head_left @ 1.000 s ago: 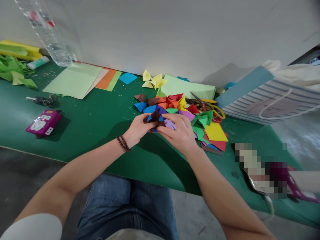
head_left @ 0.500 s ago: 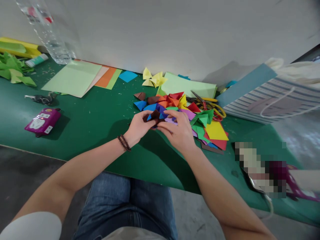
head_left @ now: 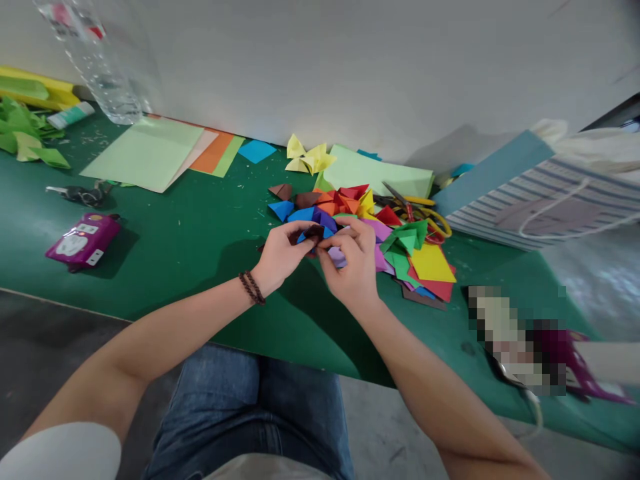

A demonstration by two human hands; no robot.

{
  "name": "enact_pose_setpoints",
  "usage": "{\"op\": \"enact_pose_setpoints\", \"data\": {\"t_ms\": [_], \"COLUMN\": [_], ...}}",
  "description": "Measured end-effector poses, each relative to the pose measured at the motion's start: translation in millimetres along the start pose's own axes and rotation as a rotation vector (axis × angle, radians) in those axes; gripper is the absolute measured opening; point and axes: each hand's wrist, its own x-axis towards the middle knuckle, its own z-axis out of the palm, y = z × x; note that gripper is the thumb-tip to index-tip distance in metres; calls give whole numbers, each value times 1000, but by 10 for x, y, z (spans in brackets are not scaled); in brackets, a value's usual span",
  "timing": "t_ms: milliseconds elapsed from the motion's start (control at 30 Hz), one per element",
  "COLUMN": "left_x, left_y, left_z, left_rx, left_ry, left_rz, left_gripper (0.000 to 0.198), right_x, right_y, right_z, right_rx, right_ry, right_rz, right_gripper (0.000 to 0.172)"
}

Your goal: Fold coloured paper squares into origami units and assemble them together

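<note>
Both my hands meet over the green table around a folded paper piece (head_left: 315, 233) in dark brown and blue. My left hand (head_left: 283, 257), with a beaded bracelet on its wrist, pinches the piece from the left. My right hand (head_left: 353, 263) has its fingers bent and closed on the right side of it. Part of the piece is hidden by my fingers. Just beyond lie colourful folded paper units (head_left: 340, 201) in blue, orange, red, yellow and purple. Green folded pieces (head_left: 405, 240) and a yellow paper square (head_left: 433, 263) are right of my right hand.
Scissors (head_left: 400, 200) lie behind the pile beside a striped paper bag (head_left: 545, 200). Paper sheets (head_left: 145, 150), a plastic bottle (head_left: 113, 87) and a glue stick (head_left: 71, 115) are at the back left. A purple case (head_left: 84, 240) and keys (head_left: 83, 193) lie left.
My right hand's fingers have curled in closer around the folded paper, and the piece has tilted slightly. My left hand keeps its pinch. The view has shifted a little.
</note>
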Motion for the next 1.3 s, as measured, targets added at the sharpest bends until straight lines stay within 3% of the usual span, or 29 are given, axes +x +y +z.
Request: {"op": "enact_pose_setpoints", "data": {"t_ms": [167, 267, 400, 633, 733, 833, 1000, 1300], "left_x": [-20, -15, -2, 9, -5, -24, -41, -35], "left_y": [5, -28, -89, -46, -19, -17, -25, -85], "left_z": [8, -5, -30, -79, -97, -99, -71, -63], "left_rx": [-7, 44, 154, 579, 621, 596, 569, 543], "left_ry": [4, 6, -33, -178, -266, -320, -297, -244], "left_rz": [5, 34, 70, 251, 355, 358, 371, 359], "left_gripper": [15, 16, 20, 45, 54, 57, 45, 43], "right_x": [-25, -28, -28, -3, 19, 26, 7, -21], "right_y": [32, 45, 52, 90, 107, 131, 133, 10], "right_z": [37, 49, 42, 14, 11, 23, 67, 139], "right_rx": [200, 412, 493, 478, 540, 639, 762, 791], "right_ry": [67, -41, -174, -182, -157, -131, -103, -29], "right_rz": [228, 401, 463, 493, 523, 596, 727, 726], "right_gripper": [30, 40, 46, 47, 48, 48, 40, 22]}}
